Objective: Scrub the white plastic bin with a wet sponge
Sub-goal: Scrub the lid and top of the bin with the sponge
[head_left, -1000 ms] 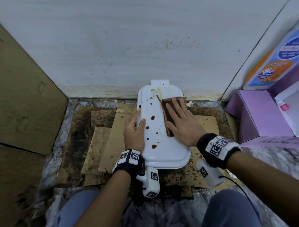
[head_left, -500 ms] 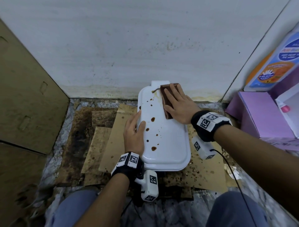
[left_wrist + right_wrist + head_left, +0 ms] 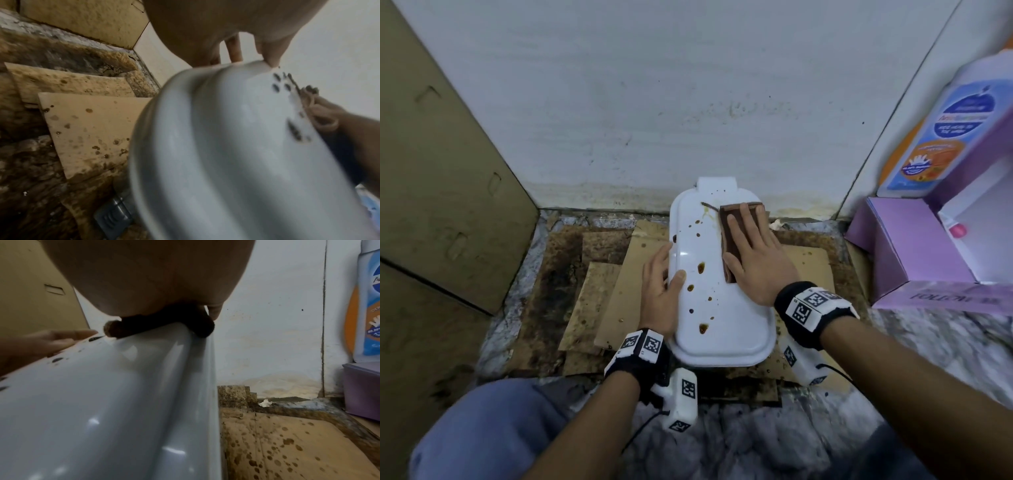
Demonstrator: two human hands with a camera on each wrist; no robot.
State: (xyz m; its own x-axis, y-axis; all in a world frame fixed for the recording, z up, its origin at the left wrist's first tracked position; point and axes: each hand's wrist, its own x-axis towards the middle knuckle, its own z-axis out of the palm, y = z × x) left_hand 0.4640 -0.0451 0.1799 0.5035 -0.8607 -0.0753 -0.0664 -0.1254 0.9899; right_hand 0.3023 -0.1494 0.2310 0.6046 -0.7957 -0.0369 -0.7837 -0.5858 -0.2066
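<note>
Your white bin (image 3: 722, 308) lies upside down on stained cardboard sheets (image 3: 616, 301) on the floor, its far end near the wall (image 3: 688, 102). You are in the middle of scrubbing its upturned bottom.

Your right hand (image 3: 756, 260) lies flat on the brown sponge (image 3: 732, 226), fingers straight and spread, pressing it down along the right side of the bin toward the far end. The right wrist view shows the sponge squashed between your palm and the bin's right edge. Your left hand (image 3: 661, 291) steadies the left side: fingers straight along the side wall, thumb resting on the top surface, nothing pinched.

The strip under and near the sponge looks wiped. The left half does not: roughly ten brown drops (image 3: 701, 268) run in a loose line from the far end to the near end, and a brown streak (image 3: 710, 206) sits just left of the sponge's far corner.

For the next move, I judge you need to slide the sponge left across that line of drops, keeping your palm flat and the pressure even, while your left hand holds the bin from skating on the wet cardboard. Your left thumb sits close to the drops, so it may have to shift.

By count: one bin, one sponge, two hands at work. To the right stand one purple box (image 3: 914, 253) and one large bottle (image 3: 941, 137), well apart from the bin.
</note>
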